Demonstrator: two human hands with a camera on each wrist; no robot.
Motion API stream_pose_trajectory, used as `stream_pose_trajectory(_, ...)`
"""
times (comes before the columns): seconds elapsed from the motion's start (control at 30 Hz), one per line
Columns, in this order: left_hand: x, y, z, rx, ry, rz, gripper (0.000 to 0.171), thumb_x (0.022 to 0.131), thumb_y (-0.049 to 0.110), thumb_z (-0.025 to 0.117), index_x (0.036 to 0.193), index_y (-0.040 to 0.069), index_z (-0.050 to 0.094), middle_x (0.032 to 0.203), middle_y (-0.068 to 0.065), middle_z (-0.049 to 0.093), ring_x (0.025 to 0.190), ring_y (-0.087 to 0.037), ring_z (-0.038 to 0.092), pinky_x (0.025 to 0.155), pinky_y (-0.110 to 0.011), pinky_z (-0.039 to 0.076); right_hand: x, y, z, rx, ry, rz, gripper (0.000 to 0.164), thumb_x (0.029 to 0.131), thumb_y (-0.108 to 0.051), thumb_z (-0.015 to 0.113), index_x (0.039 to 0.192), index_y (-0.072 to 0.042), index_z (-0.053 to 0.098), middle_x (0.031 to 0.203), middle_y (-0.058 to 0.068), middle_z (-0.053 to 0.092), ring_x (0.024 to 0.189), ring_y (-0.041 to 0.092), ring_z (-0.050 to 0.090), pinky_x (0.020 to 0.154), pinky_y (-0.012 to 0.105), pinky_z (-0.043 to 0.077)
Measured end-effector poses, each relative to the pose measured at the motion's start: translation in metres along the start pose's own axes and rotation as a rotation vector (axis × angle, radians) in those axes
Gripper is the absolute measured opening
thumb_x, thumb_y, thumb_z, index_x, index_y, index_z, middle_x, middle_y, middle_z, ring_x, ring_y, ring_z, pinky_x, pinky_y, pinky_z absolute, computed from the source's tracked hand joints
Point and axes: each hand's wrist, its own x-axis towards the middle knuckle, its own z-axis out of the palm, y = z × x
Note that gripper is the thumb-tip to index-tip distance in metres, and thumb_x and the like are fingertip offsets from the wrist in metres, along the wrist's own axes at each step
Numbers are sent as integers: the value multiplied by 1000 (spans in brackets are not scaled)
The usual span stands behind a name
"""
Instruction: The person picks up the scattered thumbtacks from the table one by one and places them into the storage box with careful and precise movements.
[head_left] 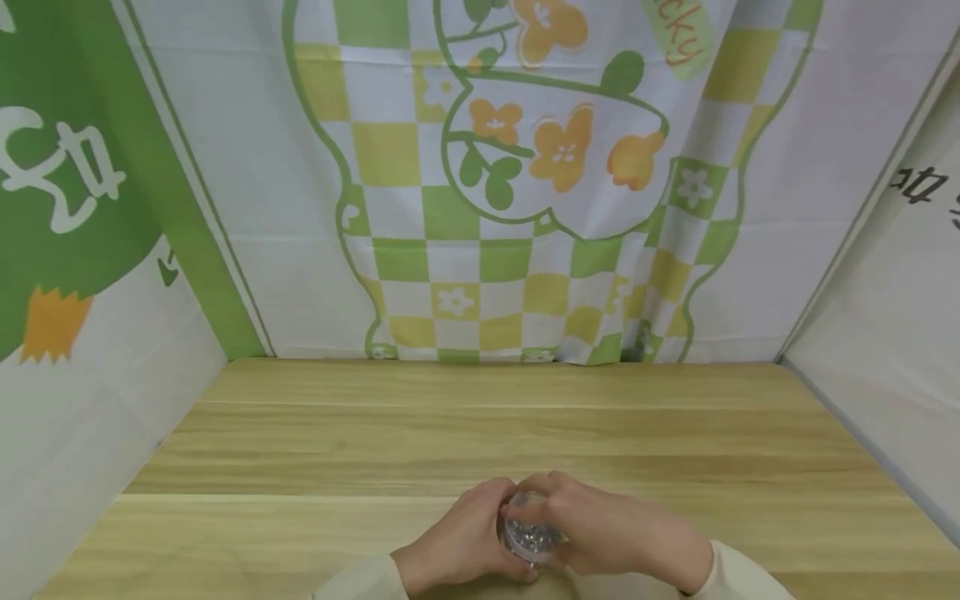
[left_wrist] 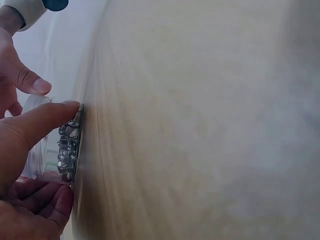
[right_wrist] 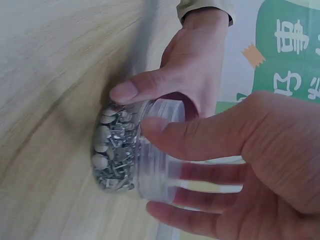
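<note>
A small clear plastic jar (head_left: pixel 534 537) of silver thumbtacks (right_wrist: pixel 112 150) stands on the wooden table near its front edge. My left hand (head_left: pixel 468 533) holds the jar's lower part from the left, with its thumb and fingers on opposite sides, as the left wrist view shows. From the right, my right hand (head_left: pixel 611 525) grips the clear screw lid (right_wrist: pixel 152 170). In the right wrist view its thumb lies on the lid's near side and its fingers curve round the far side. The lid sits on top of the jar, partly hidden under the right hand.
The wooden table (head_left: pixel 480 433) reaches back to a hanging cloth (head_left: pixel 405 167) with green and yellow checks. Printed cloth walls (head_left: pixel 105 433) flank it on the left and right. Light sleeves (head_left: pixel 367 579) cover both wrists.
</note>
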Motion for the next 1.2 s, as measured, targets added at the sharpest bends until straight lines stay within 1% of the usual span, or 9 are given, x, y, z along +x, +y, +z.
stream_pose_trajectory(0.1,0,0,0,16,1,20,61,63,40,87,110,18,56,100,10,59,91,-7,54,82,-32,55,3,0,1,0,51,-8,50,70,-14,83,117,-13,66,106,8,68,92,16,62,75,29,60)
stream_pose_trajectory(0.2,0,0,1,27,7,40,58,64,41,86,108,19,56,99,10,59,91,-6,54,83,-31,54,8,-1,0,-13,95,-10,44,62,-19,85,101,-13,66,82,1,66,72,5,58,63,21,56)
stream_pose_trajectory(0.33,-1,-2,0,29,2,41,63,65,42,86,116,19,56,103,10,59,94,-7,54,84,-33,54,7,-3,-3,-8,59,-23,47,66,-11,84,109,-15,66,99,4,67,88,12,61,75,28,59)
stream_pose_trajectory(0.47,0,-3,-3,33,-23,70,70,66,42,86,123,16,55,108,9,61,96,-7,55,84,-34,55,-1,-5,-5,29,-16,-5,66,68,11,77,123,-24,61,127,7,55,114,28,52,88,41,57)
stream_pose_trajectory(0.57,1,-4,-5,30,-31,85,64,65,41,86,117,17,57,104,10,62,92,-5,57,81,-30,56,-2,-7,-6,19,-26,15,71,66,13,75,122,-27,60,126,8,53,112,29,51,87,42,57)
stream_pose_trajectory(0.73,0,-4,-6,32,-27,65,57,63,40,88,107,20,58,99,12,62,88,-3,56,79,-28,55,3,-9,-6,-1,-6,58,61,67,1,81,119,-24,61,121,14,57,104,28,55,82,41,58)
stream_pose_trajectory(0.97,-2,-6,-7,57,-7,101,61,62,38,89,111,18,59,102,10,64,91,-4,58,82,-29,56,9,-12,-2,-10,1,31,45,73,-18,83,112,-27,63,106,3,61,89,21,54,76,35,56)
stream_pose_trajectory(1.1,0,-6,-7,45,-30,88,65,64,39,88,117,17,58,107,10,64,94,-4,58,84,-30,56,7,-13,0,-55,-11,-3,50,74,-12,82,118,-26,62,117,6,60,99,25,55,80,38,57)
stream_pose_trajectory(1.2,0,-6,-6,33,-38,65,64,63,39,88,115,18,58,106,10,64,92,-3,58,83,-29,56,8,-13,-1,-73,-14,5,55,69,-7,84,117,-22,60,113,6,62,96,22,55,80,36,56)
